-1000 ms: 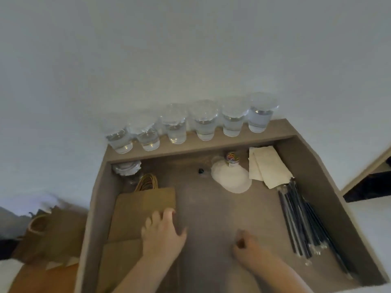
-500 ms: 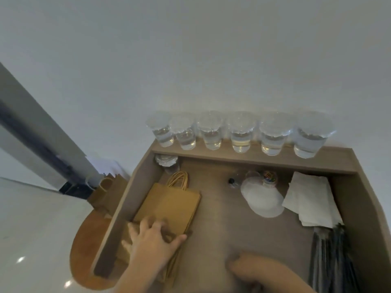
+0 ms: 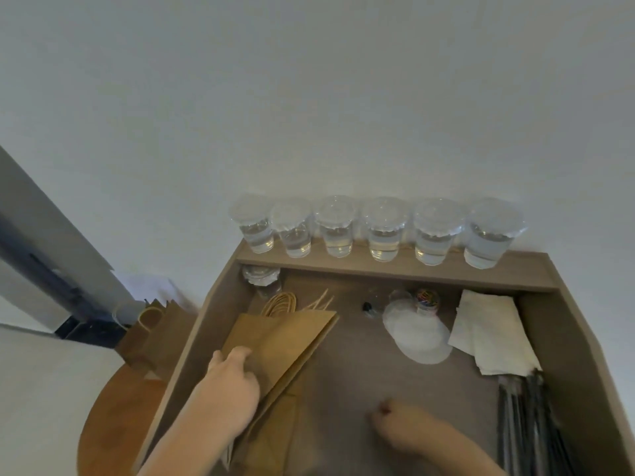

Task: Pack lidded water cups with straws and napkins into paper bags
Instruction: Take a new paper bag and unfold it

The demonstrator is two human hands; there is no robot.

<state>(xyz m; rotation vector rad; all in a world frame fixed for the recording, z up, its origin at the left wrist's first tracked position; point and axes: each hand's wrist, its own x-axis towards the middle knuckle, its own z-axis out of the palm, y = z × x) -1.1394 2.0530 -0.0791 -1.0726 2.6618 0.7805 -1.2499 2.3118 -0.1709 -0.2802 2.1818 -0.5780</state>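
Several lidded clear cups of water [image 3: 383, 231] stand in a row on the back ledge of a wooden desk [image 3: 395, 274]. A flat brown paper bag [image 3: 285, 338] with twine handles lies tilted on a stack of bags at the desk's left. My left hand [image 3: 230, 389] grips this bag by its left edge, fingers curled over it. Near the front edge, my right hand [image 3: 402, 427] rests on the desk, fingers curled, holding nothing. White napkins [image 3: 491, 331] lie at the right, with dark wrapped straws [image 3: 529, 424] in front of them.
A pile of clear lids [image 3: 419, 334] lies mid-desk, behind it a small jar of coloured clips [image 3: 427, 300]. One more lidded cup [image 3: 261, 280] stands in the back left corner. Upright paper bags [image 3: 151, 334] sit on a round stool [image 3: 113, 417] left of the desk.
My left hand slid from the bag's face to its left edge and took hold; the top bag now sits raised and skewed. The camera swung left. My right hand barely moved.
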